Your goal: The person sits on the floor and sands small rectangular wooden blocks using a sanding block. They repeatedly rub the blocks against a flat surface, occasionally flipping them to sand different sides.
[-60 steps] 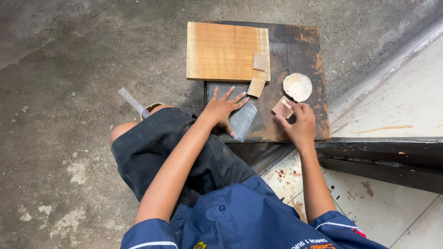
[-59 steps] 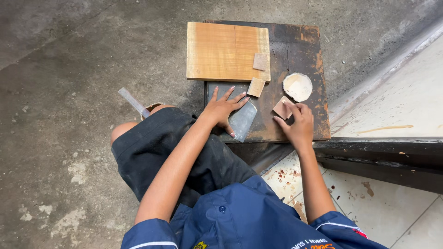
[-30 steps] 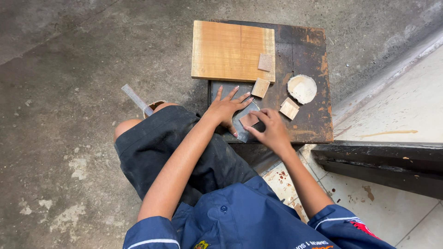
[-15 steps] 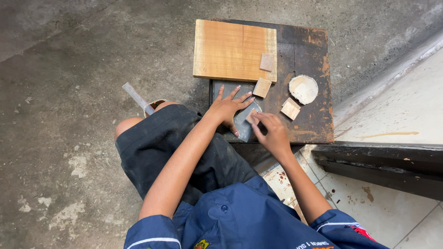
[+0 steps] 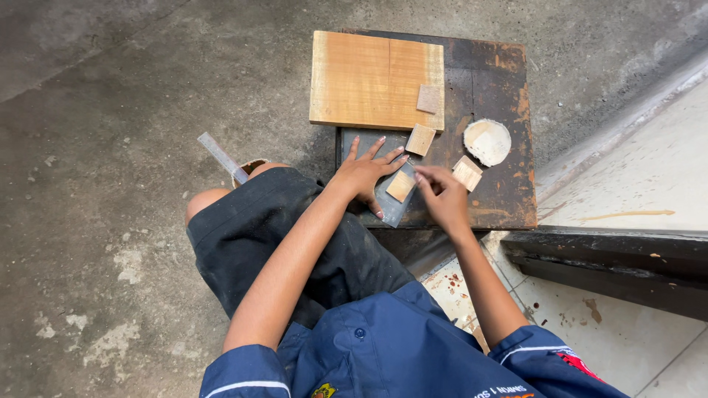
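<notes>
Bare concrete floor [image 5: 110, 110] surrounds the dark, worn wooden stand [image 5: 494, 81] where you crouch at work. Your left hand [image 5: 363, 175] lies flat with fingers spread, pinning a grey sheet of sandpaper [image 5: 389, 210] to the stand. Your right hand [image 5: 442, 195], fingers curled, presses its fingertips on a small square wood block [image 5: 400, 186] resting on that sheet, between both hands. Nearby lie two more square blocks [image 5: 421, 139] [image 5: 467, 173], a pale wooden disc [image 5: 487, 141] and a light wooden board [image 5: 372, 77] carrying another small piece [image 5: 428, 99].
</notes>
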